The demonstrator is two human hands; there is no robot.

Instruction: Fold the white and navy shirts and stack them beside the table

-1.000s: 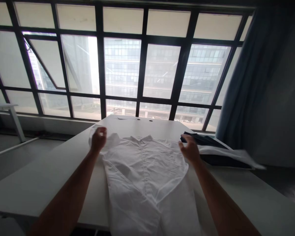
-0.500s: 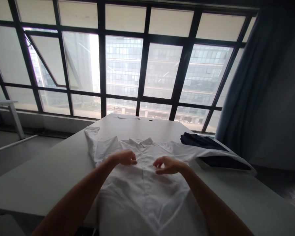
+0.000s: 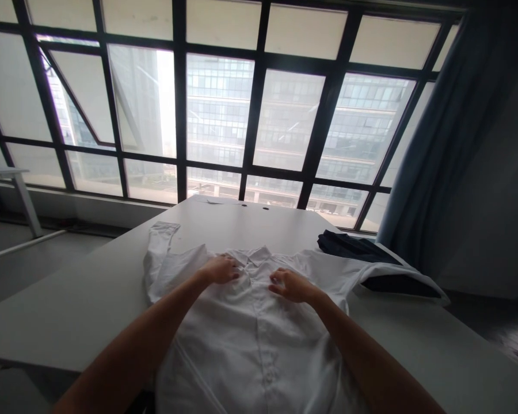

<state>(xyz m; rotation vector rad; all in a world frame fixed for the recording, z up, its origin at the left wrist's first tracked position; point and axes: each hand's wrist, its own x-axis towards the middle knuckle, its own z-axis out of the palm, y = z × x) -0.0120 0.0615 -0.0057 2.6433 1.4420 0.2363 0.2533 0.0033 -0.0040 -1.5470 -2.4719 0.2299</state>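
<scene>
A white button-up shirt (image 3: 228,339) lies front side up, its collar toward the window and its sleeves spread to both sides. My left hand (image 3: 221,269) rests palm down on the chest just left of the button line, fingers laid out on the cloth. Across the button line, my right hand (image 3: 291,285) touches the other chest side with its fingers slightly bent and apart. No cloth is visibly gripped by either one. The lower part of the shirt hangs toward me, over the near table edge.
Under the shirt is a white table (image 3: 90,299). Dark folded cloth (image 3: 354,247) lies at the right, partly near the right sleeve. Large framed windows (image 3: 218,109) stand behind, with a dark blue curtain (image 3: 431,144) to the right and another white table (image 3: 21,190) at far left.
Both hands have lowered onto the shirt and moved slightly away from me, their fingers flatter now. The left sleeve and shirt front have shifted a little.
</scene>
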